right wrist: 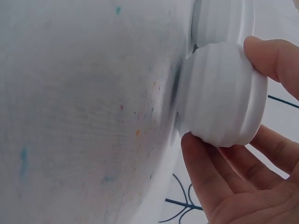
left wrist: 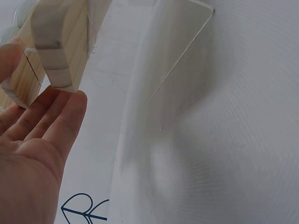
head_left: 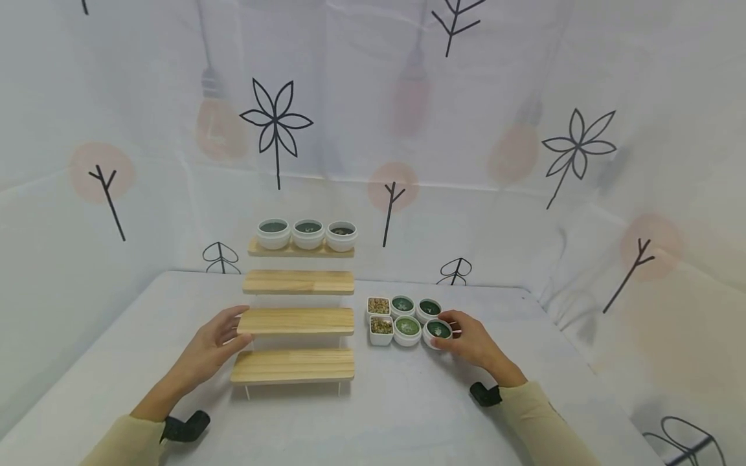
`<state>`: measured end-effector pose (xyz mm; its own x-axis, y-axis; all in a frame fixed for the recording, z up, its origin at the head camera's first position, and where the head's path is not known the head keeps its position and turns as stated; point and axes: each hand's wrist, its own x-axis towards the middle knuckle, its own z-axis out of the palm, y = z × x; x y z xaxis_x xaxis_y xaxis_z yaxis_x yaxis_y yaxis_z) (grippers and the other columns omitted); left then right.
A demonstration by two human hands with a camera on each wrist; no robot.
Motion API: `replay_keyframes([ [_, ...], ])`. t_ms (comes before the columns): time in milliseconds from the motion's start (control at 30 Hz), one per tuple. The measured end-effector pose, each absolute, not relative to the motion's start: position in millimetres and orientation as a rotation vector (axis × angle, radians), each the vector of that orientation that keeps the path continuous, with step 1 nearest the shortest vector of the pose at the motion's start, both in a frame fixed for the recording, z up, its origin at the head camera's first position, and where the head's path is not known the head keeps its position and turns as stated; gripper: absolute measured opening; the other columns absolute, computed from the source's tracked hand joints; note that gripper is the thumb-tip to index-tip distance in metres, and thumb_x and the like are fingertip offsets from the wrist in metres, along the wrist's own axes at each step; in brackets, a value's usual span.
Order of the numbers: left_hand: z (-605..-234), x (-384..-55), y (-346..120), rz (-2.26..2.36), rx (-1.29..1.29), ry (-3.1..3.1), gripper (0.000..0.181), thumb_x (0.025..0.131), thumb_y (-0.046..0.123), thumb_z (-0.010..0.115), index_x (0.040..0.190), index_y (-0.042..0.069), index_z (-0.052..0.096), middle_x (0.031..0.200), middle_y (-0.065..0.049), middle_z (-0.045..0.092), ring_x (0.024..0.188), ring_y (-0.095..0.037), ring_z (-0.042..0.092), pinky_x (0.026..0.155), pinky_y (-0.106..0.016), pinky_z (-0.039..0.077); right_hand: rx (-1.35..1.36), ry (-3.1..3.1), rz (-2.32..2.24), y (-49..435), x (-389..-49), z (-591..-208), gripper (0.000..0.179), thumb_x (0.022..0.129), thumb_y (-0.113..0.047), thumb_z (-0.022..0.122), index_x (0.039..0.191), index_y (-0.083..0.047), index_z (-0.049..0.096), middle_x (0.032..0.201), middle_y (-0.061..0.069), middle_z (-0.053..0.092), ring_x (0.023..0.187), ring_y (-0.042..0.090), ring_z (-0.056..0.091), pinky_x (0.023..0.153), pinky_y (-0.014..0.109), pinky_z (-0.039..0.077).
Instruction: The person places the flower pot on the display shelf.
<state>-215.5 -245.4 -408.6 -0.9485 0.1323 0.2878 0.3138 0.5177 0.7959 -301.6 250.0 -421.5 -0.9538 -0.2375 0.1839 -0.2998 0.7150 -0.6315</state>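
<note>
At the left end of a tiered wooden stand [head_left: 296, 321], my left hand [head_left: 212, 343] has its thumb and fingers spread beside a middle board. In the left wrist view the fingers [left wrist: 63, 109] lie nearly straight by the board's end [left wrist: 58, 51]; whether they press on it I cannot tell. On the right, my right hand [head_left: 469, 340] grips a small round white bowl [head_left: 438, 330], dark green inside. The right wrist view has the thumb on the rim of this ribbed bowl [right wrist: 222, 95] and fingers beneath its side. It sits close to another bowl [right wrist: 223, 21].
Three white bowls [head_left: 307, 234] line the top board. Beside the gripped bowl stand two dark green bowls [head_left: 403, 306], a lighter green bowl [head_left: 407, 329] and two square dishes [head_left: 381, 329] with grainy contents. A patterned cloth [head_left: 350, 142] hangs behind the white table [head_left: 408, 414].
</note>
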Motion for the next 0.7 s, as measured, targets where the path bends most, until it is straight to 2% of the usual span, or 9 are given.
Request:
replay_keyframes([
  [267,-413,-218,-246,-1.409,-0.379,-2.564,0.063,0.093,0.031,0.064,0.143,0.007,0.035,0.133,-0.025,0.051,0.118,-0.043,0.053,0.091,-0.048,0.051,0.424,-2.792,1.102,251,-298,-416,0.058,0.075,-0.03,0.079,0.123,-0.005,0.058,0.119,0.012,0.06,0.098,0.025,0.063,0.082,0.037,0.054],
  [700,-416,-219,-247,-1.407,-0.375,-2.563,0.065,0.092,0.032,0.064,0.144,0.006,0.035,0.133,-0.025,0.052,0.117,-0.042,0.054,0.091,-0.049,0.05,0.592,-2.638,1.027,233,-291,-391,0.055,0.078,-0.027,0.078,0.124,-0.004,0.058,0.115,0.008,0.061,0.098,0.022,0.061,0.083,0.039,0.055],
])
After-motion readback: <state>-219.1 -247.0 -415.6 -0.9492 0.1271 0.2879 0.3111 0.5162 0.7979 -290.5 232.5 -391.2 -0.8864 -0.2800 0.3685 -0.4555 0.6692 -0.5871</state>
